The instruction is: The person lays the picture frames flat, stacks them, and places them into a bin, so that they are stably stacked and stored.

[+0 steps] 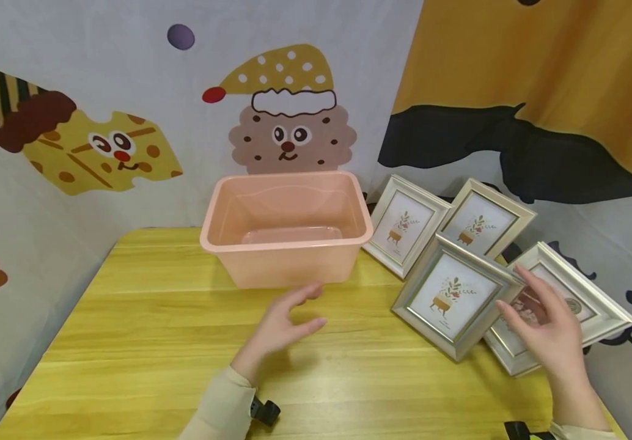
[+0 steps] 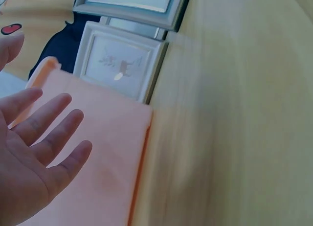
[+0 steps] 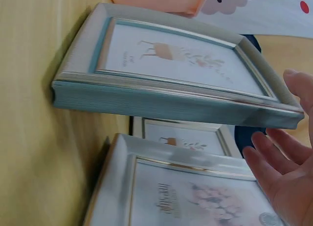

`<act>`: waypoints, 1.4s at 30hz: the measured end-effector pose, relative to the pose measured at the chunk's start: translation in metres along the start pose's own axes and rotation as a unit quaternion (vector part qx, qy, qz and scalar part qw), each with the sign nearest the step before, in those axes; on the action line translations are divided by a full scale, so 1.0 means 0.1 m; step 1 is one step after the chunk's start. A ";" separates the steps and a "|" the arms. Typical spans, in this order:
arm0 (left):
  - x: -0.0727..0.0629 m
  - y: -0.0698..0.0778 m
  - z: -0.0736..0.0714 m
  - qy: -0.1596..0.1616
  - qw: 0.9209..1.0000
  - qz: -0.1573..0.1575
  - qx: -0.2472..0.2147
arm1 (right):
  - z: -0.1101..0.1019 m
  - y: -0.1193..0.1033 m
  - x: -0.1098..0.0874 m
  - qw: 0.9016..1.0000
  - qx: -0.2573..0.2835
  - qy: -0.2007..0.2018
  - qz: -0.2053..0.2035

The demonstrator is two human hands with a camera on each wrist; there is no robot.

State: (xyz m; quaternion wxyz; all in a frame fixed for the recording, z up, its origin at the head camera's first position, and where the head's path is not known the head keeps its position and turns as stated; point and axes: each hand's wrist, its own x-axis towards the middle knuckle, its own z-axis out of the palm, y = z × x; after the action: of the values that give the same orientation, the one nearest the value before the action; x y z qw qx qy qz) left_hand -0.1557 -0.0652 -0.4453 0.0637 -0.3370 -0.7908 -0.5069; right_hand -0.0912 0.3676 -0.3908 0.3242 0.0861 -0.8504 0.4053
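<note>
A silver photo frame (image 1: 453, 293) with a potted-plant print stands tilted back at the front of a group of frames. My right hand (image 1: 549, 327) is at its upper right corner, thumb on the front side and fingers toward the back. In the right wrist view, the spread thumb and fingers of that hand (image 3: 288, 162) straddle the corner of the silver frame (image 3: 181, 64). My left hand (image 1: 280, 327) hovers before a pink plastic bin (image 1: 288, 263), fingers apart and holding nothing. The left wrist view shows its loosely bent fingers (image 2: 51, 125) in front of the bin's wall (image 2: 107, 157).
Behind the silver frame stand a white frame (image 1: 406, 226) and a beige-gold frame (image 1: 486, 217), both with plant prints. A wider white frame (image 1: 580, 305) with a pink picture leans at the right. Everything stands on a yellow wood table (image 1: 145, 342) against a cartoon-printed cloth (image 1: 184, 122).
</note>
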 end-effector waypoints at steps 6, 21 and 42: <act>0.05 0.01 0.14 -0.015 1.000 0.005 -0.013 | 0.07 0.02 -0.06 0.998 -0.007 0.014 0.064; 0.26 0.14 0.38 -0.033 0.998 -0.005 -0.049 | 0.19 0.00 -0.06 0.995 0.008 0.016 0.099; 0.49 0.60 0.30 0.039 0.984 0.166 -0.057 | 0.50 0.19 0.00 0.788 0.611 -0.069 0.003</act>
State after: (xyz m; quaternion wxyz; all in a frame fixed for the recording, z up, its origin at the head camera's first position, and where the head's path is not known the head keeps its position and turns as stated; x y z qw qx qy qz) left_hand -0.1498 -0.0013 -0.3930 0.1582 -0.4467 -0.6904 -0.5466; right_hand -0.1234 0.3429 -0.4259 0.1428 0.2911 -0.4455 0.8345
